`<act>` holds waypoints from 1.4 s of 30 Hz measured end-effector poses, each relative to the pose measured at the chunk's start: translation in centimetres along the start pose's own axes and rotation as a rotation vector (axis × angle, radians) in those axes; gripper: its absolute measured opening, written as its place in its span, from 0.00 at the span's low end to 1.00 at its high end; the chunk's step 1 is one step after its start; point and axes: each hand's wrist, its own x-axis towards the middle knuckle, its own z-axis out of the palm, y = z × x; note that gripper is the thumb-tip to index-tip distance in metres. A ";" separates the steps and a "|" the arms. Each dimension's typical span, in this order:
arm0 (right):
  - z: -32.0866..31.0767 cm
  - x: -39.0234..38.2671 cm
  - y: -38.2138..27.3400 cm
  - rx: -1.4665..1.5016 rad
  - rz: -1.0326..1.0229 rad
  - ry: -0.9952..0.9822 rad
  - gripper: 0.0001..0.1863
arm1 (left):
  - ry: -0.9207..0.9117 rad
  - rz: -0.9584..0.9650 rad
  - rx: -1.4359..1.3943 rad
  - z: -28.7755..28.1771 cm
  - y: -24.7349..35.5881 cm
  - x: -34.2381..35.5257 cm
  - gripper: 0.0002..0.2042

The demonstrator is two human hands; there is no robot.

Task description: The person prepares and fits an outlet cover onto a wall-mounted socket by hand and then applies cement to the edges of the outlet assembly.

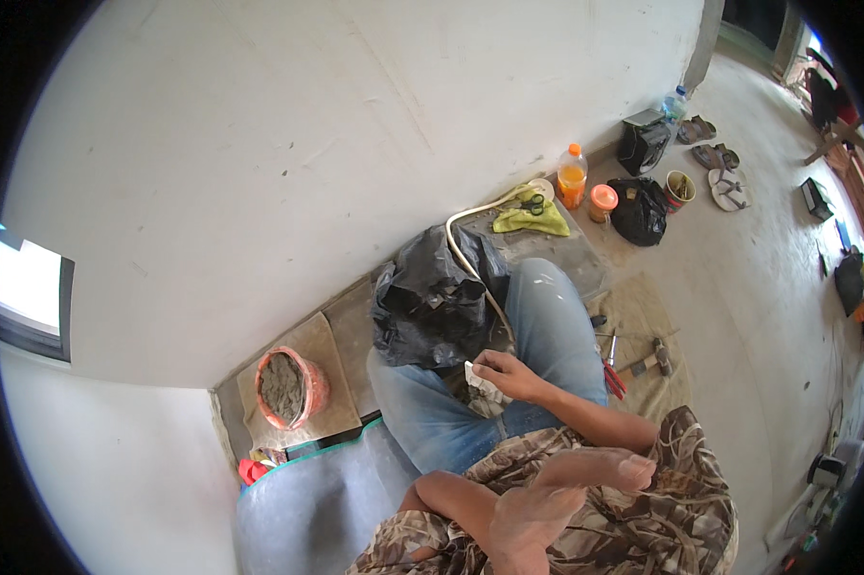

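My right hand [511,374] is closed in a pinch over my lap, fingers on a crumpled whitish piece [480,385]. Whether that is cloth or paper I cannot make out. My left hand [547,508] is raised close to the camera, one finger stretched out toward the right and nothing visible in it. Just beyond my crossed legs lies a black plastic bag [437,302]. Over it runs a long pale cord or tube [463,257], whose near end drops toward my right hand.
A bucket of grey mortar [284,388] stands left by the wall [288,172]. Right of my knee, a hammer [654,360] and red-handled pliers [614,380] lie on sacking. Beyond are scissors [534,204] on a yellow cloth [537,223], an orange drink bottle [572,177] and sandals [715,156].
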 end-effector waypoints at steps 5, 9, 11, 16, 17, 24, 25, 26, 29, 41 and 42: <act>-0.1 -0.1 -0.1 -0.028 0.024 -0.007 0.15 | 0.033 0.030 0.010 -0.4 -0.7 0.1 0.35; 0.0 -0.1 0.2 0.036 0.026 -0.028 0.15 | 0.020 0.040 0.026 -0.6 -0.9 0.3 0.36; 0.1 0.0 0.2 0.000 0.000 -0.017 0.15 | 0.022 0.059 0.041 -0.7 -0.8 0.3 0.37; 0.2 0.1 0.8 0.063 0.032 -0.032 0.14 | 0.017 0.171 0.133 -1.0 -0.3 0.8 0.38; 0.3 0.1 0.8 0.069 0.029 -0.032 0.15 | 0.025 0.212 0.176 -0.9 -0.3 1.0 0.39; -0.2 0.0 1.1 0.034 -0.024 -0.006 0.15 | 0.085 0.422 0.414 -0.2 0.1 2.0 0.41; -0.2 0.1 1.0 0.023 -0.019 -0.011 0.15 | 0.086 0.435 0.426 -0.2 0.1 2.1 0.40; -0.1 0.1 1.0 0.012 -0.015 -0.014 0.14 | 0.087 0.446 0.437 -0.2 0.1 2.3 0.40; 0.3 0.1 0.8 0.026 0.011 -0.030 0.14 | 0.122 0.425 0.383 -1.3 -0.3 1.0 0.34; 0.0 -0.1 2.0 0.006 -0.066 -0.007 0.14 | 0.677 -0.210 0.962 -20.5 -0.8 -8.3 0.12; 0.1 -0.4 1.2 -0.013 -0.052 -0.010 0.14 | 0.723 -0.255 0.986 -21.8 -0.5 -9.6 0.12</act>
